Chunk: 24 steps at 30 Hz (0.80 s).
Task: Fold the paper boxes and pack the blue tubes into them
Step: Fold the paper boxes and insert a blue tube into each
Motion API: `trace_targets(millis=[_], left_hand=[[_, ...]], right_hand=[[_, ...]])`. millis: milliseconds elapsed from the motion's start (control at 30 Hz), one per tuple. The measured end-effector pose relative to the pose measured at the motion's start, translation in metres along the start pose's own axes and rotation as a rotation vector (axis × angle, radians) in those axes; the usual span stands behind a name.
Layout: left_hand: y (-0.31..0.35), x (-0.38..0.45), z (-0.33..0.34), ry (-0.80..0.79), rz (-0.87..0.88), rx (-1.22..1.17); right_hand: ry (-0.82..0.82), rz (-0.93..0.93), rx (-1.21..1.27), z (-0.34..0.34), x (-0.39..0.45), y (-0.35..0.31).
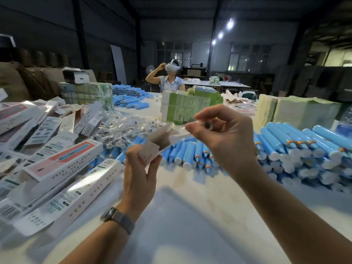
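Head view looks down over a white table [190, 216], and every place below is given from that table. Above its near middle, the left hand [139, 176] grips a paper box [152, 147] by its lower end, thumb and fingers curled round the card; the box's open flaps point up and away. Beside it, the right hand [222, 136] is raised with thumb and forefinger pinched on a small item wrapped in clear plastic [202, 126], whose white end reaches toward the box mouth; what it is cannot be told. A watch [118, 219] sits on the left wrist. Blue tubes [285, 147] lie heaped along the table's right side and middle. Finished printed boxes [57, 168] pile up on its left side. Green flat cartons [186, 107] stand at its far middle, and behind the far edge sits a person [169, 80] wearing a headset.
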<state>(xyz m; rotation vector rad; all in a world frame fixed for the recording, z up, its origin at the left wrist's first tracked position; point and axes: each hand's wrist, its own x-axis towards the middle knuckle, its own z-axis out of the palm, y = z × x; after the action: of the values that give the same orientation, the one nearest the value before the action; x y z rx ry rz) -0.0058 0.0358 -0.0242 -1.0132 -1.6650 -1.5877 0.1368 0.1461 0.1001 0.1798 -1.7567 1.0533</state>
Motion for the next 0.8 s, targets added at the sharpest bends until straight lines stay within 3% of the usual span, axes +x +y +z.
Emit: trace_targets(millis=[167, 300, 500, 667, 800], left_hand=[[0.006, -0.005, 0.005, -0.122, 0.059, -0.008], [0.008, -0.007, 0.006, -0.133, 0.028, -0.016], [0.013, -0.008, 0.009, -0.135, -0.009, -0.056], [0.022, -0.013, 0.013, -0.182, -0.059, -0.108], [0.029, -0.012, 0.011, -0.223, -0.078, -0.172]], right_hand=[[-0.004, -0.232, -0.282, 0.009, -0.014, 0.017], [0.000, -0.305, -0.446, 0.006, -0.017, 0.028], [-0.148, -0.413, -0.683, 0.002, -0.016, 0.034], [-0.322, -0.309, -0.630, -0.004, -0.019, 0.035], [-0.291, -0.268, -0.527, -0.006, -0.019, 0.027]])
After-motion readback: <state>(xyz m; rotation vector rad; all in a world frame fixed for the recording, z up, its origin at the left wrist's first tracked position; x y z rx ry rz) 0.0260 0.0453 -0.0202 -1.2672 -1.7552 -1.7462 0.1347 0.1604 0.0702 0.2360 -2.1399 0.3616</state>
